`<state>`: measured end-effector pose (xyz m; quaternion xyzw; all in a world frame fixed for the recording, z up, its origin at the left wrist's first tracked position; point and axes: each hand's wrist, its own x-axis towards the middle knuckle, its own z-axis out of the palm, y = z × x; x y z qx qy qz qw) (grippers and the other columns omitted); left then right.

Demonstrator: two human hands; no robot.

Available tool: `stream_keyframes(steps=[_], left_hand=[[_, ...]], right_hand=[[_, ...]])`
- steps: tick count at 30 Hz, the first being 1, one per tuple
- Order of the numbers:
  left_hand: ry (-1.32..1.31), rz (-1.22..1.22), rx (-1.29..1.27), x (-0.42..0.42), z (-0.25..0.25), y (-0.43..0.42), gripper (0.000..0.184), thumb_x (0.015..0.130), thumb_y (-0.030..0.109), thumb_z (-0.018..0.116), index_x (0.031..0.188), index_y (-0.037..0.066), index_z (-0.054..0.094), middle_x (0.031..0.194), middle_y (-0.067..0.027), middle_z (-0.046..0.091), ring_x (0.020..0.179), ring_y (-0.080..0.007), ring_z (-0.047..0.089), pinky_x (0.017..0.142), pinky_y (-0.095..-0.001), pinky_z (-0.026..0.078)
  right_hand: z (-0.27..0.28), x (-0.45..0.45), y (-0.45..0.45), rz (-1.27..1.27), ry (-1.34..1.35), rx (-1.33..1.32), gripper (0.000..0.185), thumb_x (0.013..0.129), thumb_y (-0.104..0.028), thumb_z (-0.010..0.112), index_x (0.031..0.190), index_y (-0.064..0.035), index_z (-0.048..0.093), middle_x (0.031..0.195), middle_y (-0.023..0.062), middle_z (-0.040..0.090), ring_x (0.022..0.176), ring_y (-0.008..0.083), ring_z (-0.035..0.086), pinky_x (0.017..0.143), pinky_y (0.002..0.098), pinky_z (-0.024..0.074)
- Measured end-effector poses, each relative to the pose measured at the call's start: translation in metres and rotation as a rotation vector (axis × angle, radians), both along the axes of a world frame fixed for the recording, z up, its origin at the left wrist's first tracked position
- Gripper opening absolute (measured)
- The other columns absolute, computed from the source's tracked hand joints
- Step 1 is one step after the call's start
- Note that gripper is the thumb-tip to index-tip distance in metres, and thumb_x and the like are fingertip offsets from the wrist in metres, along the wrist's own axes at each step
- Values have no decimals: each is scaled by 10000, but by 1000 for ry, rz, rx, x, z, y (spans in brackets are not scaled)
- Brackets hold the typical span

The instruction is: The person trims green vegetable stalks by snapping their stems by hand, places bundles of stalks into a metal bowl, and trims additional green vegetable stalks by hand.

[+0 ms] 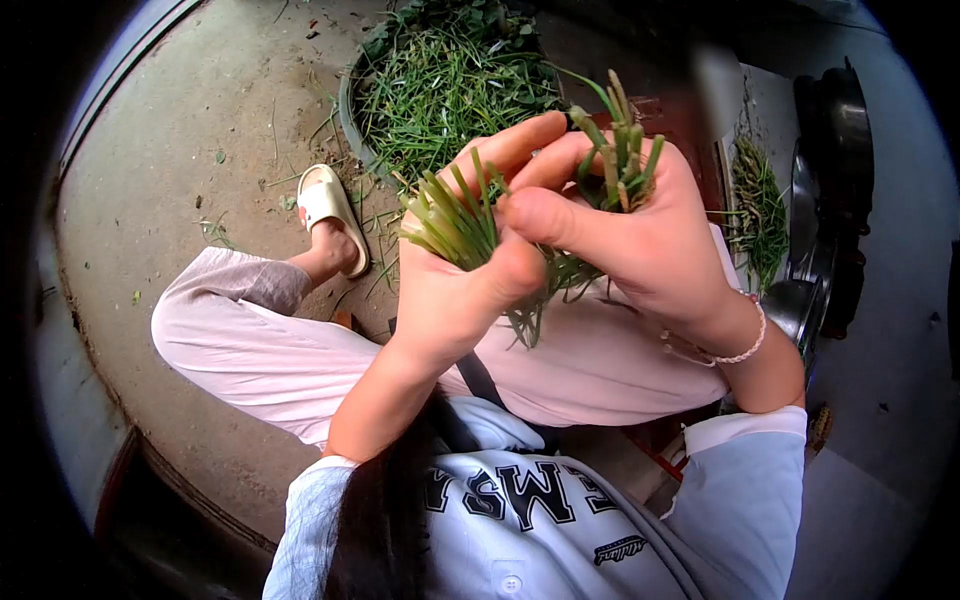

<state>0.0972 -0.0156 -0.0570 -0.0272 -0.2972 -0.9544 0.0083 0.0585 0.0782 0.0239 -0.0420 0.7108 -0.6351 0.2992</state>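
Above my lap, my left hand (450, 280) is wrapped round a bunch of green stalks (455, 220), their pale cut ends pointing up and left. My right hand (640, 230), with a braided bracelet (740, 335) at its wrist, holds a smaller bunch of stems (620, 150) against the palm. The thumb and a finger of my right hand are pinched together beside the left bunch; what lies between their tips is too small to make out. Thin leaves (528, 320) hang below the two hands.
A round container (352, 115) heaped with loose greens (450, 90) stands ahead. To the right lie more greens (755, 210) beside dark pans (845, 150) and a metal bowl (795, 305). My slippered foot (335, 215) rests on the floor (190, 150), amid scattered scraps.
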Motion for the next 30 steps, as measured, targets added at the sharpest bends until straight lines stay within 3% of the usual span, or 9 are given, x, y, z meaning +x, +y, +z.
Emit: stream_keyframes(steps=[6,10,13,14,17,21,25,28,30], left_hand=[[-31,-13,-86,6,-9,-4,588,793,487,439,1103,-12,453,982,-37,474,623,-45,433,524,-158,343],[-89,-147,533,-2,-16,-10,319,861,389,349,931,116,496,1003,-24,425,687,-73,411,502,-183,372],[-86,-157,675,-5,-19,-15,299,857,389,351,965,147,489,958,-25,460,906,-149,435,717,-277,382],[-78,-160,705,-7,-20,-16,297,852,395,356,976,157,485,929,-30,477,1004,-192,427,839,-333,354],[-75,-110,713,-12,-21,-19,298,849,401,353,955,156,488,865,-19,490,1016,-208,420,875,-349,334],[76,-68,703,-18,-29,-26,302,857,405,310,881,153,475,675,33,437,1129,-251,345,936,-403,279],[-18,-19,727,-15,-22,-29,311,854,418,296,829,154,459,665,35,433,1160,-264,302,946,-417,260],[22,19,655,-14,-22,-25,311,852,425,299,811,151,441,720,35,463,1140,-257,319,938,-402,270],[71,37,605,-14,-21,-22,306,852,423,302,815,151,436,748,33,474,1131,-255,329,935,-394,275]], right_hand=[[1,1,-10,-63,-122,33,96,737,-37,594,805,26,572,695,56,585,595,90,549,530,194,446],[-3,-7,-6,-21,-61,66,136,767,-81,552,863,15,562,730,43,563,557,69,519,488,170,413],[12,-16,-1,-28,38,213,270,808,-165,417,964,34,509,674,13,476,417,-6,266,397,140,215],[12,-20,7,-17,-16,175,288,807,-159,398,983,50,490,695,14,476,417,-5,270,395,138,227],[12,-26,17,14,-96,140,331,785,-139,371,1016,85,451,745,20,475,418,-3,276,389,136,249],[10,-24,18,35,-307,-53,338,732,-111,402,994,92,469,714,14,467,426,3,284,384,140,249],[10,-17,11,34,-295,151,194,703,-87,534,860,18,578,621,-34,476,469,6,342,426,144,276],[-7,-8,5,96,75,200,197,707,-86,608,854,31,549,646,-25,461,533,5,378,494,147,294],[-2,-3,-3,97,61,253,216,634,-21,662,828,-11,567,671,-28,483,566,24,415,535,155,332]])
